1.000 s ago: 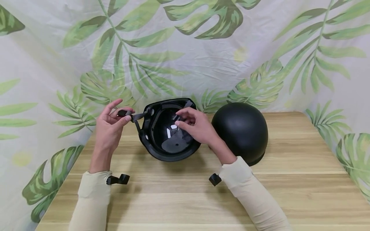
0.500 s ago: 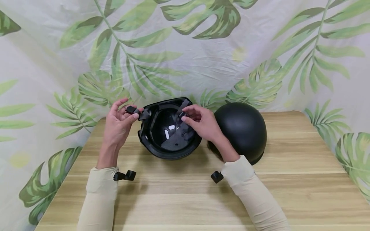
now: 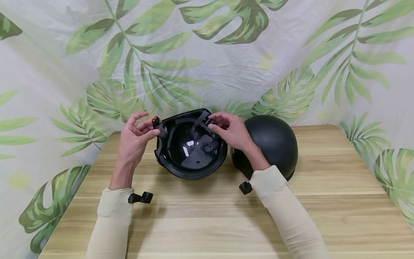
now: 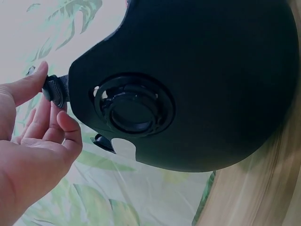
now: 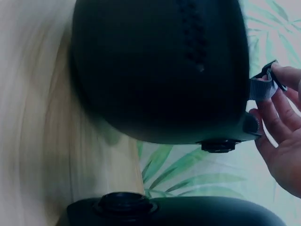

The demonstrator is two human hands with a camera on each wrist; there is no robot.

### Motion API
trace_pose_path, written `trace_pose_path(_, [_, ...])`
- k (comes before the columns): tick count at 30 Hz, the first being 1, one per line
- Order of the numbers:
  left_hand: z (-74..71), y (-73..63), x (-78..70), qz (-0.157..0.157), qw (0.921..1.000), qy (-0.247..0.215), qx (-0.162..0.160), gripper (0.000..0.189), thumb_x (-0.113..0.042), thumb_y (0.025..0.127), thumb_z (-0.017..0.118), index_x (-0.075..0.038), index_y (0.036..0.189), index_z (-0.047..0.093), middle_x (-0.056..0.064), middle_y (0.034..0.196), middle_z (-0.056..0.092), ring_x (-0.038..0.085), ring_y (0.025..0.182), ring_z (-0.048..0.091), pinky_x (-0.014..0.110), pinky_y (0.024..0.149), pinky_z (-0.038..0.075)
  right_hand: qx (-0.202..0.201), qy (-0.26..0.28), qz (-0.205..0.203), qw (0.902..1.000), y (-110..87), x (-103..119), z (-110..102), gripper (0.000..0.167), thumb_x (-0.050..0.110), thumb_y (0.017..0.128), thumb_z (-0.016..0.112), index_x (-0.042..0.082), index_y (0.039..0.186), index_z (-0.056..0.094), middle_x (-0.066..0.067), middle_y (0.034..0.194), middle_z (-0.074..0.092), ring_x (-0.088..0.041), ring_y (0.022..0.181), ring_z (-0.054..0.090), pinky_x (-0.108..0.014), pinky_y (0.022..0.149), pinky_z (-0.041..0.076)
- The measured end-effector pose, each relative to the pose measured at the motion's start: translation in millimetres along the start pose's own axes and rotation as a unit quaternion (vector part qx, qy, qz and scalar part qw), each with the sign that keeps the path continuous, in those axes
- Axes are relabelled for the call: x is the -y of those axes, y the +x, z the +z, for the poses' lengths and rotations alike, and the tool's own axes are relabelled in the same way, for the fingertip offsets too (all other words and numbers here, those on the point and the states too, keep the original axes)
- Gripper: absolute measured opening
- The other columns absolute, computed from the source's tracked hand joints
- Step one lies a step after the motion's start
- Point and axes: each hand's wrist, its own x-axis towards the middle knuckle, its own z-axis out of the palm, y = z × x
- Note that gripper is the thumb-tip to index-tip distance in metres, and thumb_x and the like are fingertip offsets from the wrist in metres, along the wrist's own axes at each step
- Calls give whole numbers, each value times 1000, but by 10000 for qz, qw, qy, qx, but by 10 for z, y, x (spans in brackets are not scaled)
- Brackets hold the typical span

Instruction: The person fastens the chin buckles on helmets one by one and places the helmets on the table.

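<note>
A black helmet (image 3: pixel 191 174) lies upside down on the table, its padded inside facing up. My left hand (image 3: pixel 130 147) pinches a black buckle (image 4: pixel 54 90) on the chin strap at the helmet's left edge. At the opposite side my right hand (image 3: pixel 234 133) pinches another black buckle (image 5: pixel 273 75) on a grey strap (image 5: pixel 260 89). Both buckles are apart from each other. A round knob (image 4: pixel 134 110) sits on the shell's side in the left wrist view. Part of the helmet's far right rim is hidden behind my right hand.
A second black helmet (image 3: pixel 271 147) stands dome up on the table (image 3: pixel 200 223), just right of the first and partly behind my right forearm. Behind the table hangs a leaf-patterned cloth (image 3: pixel 233 79).
My left hand has moved right toward the helmet's edge with its buckle. My right hand has risen from over the helmet's inside toward its upper right rim, drawing the strap along.
</note>
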Motion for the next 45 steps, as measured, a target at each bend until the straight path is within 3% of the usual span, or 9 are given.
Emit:
trace_pose_path(6, [24,-11,-3,-15,9965,836,45,57,22,89,70,-14,132,60,-6,103,81,9,88,72,17,76,59,-87,-126,-191,9997,-45,-20,21,30,19,100,76,8,127,74,-9,109,79,-21,91,73,-29,73,54])
trace_pose_path(10, [47,-15,-13,106,9883,1506,214,56,16,91,72,-14,137,61,-10,107,81,8,87,70,15,73,55,-96,-239,-162,9995,-106,21,3,28,21,100,76,10,126,74,-7,107,79,-19,89,73,-28,71,53])
trace_pose_path(14, [78,-21,-18,396,9684,2445,300,52,12,91,75,-11,136,64,-18,107,80,4,81,66,16,69,48,116,-343,-96,9993,-155,87,-31,27,22,100,77,13,125,75,-7,106,79,-18,86,72,-28,68,51])
trace_pose_path(18, [115,-17,7,640,9469,3124,411,46,11,89,78,2,132,66,-24,106,76,0,83,65,17,68,45,429,-287,-144,9986,-162,142,-37,28,21,101,75,12,127,74,-8,108,78,-18,85,70,-30,70,52])
trace_pose_path(21, [147,-21,45,696,9359,3405,578,44,11,88,79,6,130,67,-15,109,76,-2,89,67,16,70,48,532,-96,-143,9984,-141,160,-4,29,20,101,76,10,128,74,-9,110,77,-18,86,70,-31,74,54])
trace_pose_path(28, [218,-31,109,802,9099,3957,950,44,9,86,82,2,128,72,20,117,76,2,89,64,13,73,51,334,171,101,9992,-119,122,115,32,23,96,82,8,124,75,-8,106,78,-18,84,71,-28,75,56])
trace_pose_path(34, [249,-47,121,691,9048,4081,1000,39,8,85,84,-1,122,76,18,111,76,7,80,61,13,71,50,93,287,6,9995,-144,145,205,30,25,93,85,9,117,77,-6,103,75,-19,81,69,-30,73,56])
trace_pose_path(40, [282,-64,119,576,8977,4239,1053,36,7,86,83,-1,120,77,16,110,75,13,78,56,15,68,46,175,188,-193,9995,-171,141,237,28,18,95,81,10,121,73,-8,109,74,-18,86,68,-30,77,55])
trace_pose_path(45, [282,-66,135,652,8941,4283,1132,32,3,87,84,-7,118,79,14,109,74,14,76,57,16,66,46,378,-9,-220,9990,-204,128,238,29,16,96,79,11,124,73,-7,100,74,-17,83,66,-27,73,53])
